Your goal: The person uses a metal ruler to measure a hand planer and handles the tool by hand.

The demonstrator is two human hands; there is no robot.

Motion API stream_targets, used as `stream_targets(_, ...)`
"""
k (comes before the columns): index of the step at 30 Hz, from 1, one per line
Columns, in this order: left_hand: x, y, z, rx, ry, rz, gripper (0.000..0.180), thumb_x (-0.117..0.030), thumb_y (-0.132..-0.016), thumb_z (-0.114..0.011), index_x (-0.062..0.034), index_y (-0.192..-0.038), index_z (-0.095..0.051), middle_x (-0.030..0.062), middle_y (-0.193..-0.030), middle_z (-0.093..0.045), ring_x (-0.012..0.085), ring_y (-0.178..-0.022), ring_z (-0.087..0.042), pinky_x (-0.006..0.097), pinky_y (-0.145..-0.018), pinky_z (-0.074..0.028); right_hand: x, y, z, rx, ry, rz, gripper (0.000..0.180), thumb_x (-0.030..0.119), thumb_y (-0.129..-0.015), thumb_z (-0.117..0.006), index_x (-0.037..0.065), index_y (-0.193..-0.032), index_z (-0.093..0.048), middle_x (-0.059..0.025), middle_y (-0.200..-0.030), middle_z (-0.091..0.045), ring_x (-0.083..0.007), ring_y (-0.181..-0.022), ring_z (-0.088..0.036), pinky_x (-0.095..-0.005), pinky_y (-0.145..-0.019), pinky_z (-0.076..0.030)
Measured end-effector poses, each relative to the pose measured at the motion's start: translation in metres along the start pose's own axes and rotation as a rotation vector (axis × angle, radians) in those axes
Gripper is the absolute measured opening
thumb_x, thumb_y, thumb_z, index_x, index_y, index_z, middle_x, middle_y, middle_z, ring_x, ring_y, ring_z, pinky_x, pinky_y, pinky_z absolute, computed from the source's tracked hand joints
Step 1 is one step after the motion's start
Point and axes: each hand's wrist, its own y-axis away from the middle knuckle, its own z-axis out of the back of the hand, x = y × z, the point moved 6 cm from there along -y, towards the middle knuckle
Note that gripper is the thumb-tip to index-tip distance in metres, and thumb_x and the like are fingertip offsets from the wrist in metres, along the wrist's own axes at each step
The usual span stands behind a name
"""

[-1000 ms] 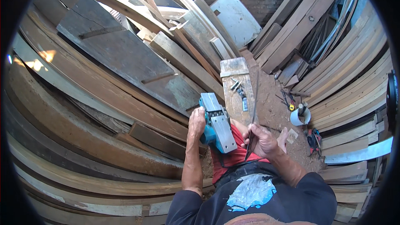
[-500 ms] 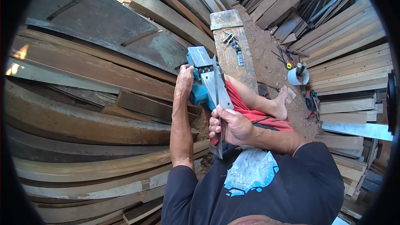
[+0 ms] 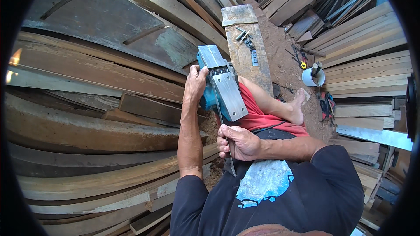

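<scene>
Teal planer (image 3: 209, 91) with grey metal sole; red shorts (image 3: 262, 116); white bucket (image 3: 313, 77); brown weathered planks (image 3: 87, 67).

My left hand (image 3: 195, 84) grips the planer (image 3: 221, 83) on my lap, plank (image 3: 245, 39) beyond, stacked boards (image 3: 87, 83) left.

Plank bench (image 3: 251, 67) on dirt floor (image 3: 284, 61); small tools (image 3: 246, 41) on top.
</scene>
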Motion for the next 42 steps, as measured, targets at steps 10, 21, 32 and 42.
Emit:
stream_targets(10, 0.007, 0.001, -0.002, -0.046, 0.041, -0.258, 0.041, -0.033, -0.108, -0.032, 0.0025, -0.106, -0.052, 0.0246, -0.099, -0.057, 0.044, -0.095, -0.056, 0.048, -0.083, -0.044, 0.0, -0.003, 0.005, -0.029, -0.001, -0.002, 0.029, 0.04, -0.107, -0.045, 0.015, -0.093, -0.049, 0.0017, -0.08, -0.052, -0.009, -0.069, -0.055, -0.0329, -0.074, -0.052)
stream_targets(21, 0.021, -0.004, -0.007, -0.01, 0.278, -0.122, 0.044, -0.036, -0.109, -0.03, 0.0009, -0.105, -0.053, 0.0261, -0.099, -0.058, 0.0466, -0.097, -0.055, 0.051, -0.083, -0.042, 0.004, -0.002, 0.002, -0.064, -0.023, 0.0, 0.032, 0.04, -0.108, -0.042, 0.013, -0.094, -0.051, 0.0026, -0.078, -0.05, -0.0096, -0.069, -0.052, -0.0339, -0.074, -0.051)
stream_targets(32, 0.028, -0.006, -0.003, 0.009, 0.206, -0.114, 0.053, -0.045, -0.108, -0.029, 0.001, -0.12, -0.052, 0.0194, -0.113, -0.059, 0.0333, -0.106, -0.055, 0.044, -0.093, -0.043, 0.007, 0.004, -0.006, -0.072, -0.004, 0.002, 0.031, 0.04, -0.108, -0.041, 0.014, -0.095, -0.051, 0.0038, -0.077, -0.049, -0.0087, -0.067, -0.051, -0.0318, -0.07, -0.052)
stream_targets(42, 0.015, -0.002, -0.002, -0.08, 0.139, -0.184, 0.049, -0.042, -0.108, -0.03, 0.0017, -0.104, -0.053, 0.0297, -0.1, -0.06, 0.049, -0.097, -0.056, 0.052, -0.083, -0.042, 0.012, 0.015, -0.018, -0.076, -0.041, -0.021, 0.03, 0.04, -0.109, -0.04, 0.015, -0.094, -0.049, 0.0043, -0.077, -0.049, -0.0061, -0.064, -0.051, -0.0286, -0.064, -0.052)
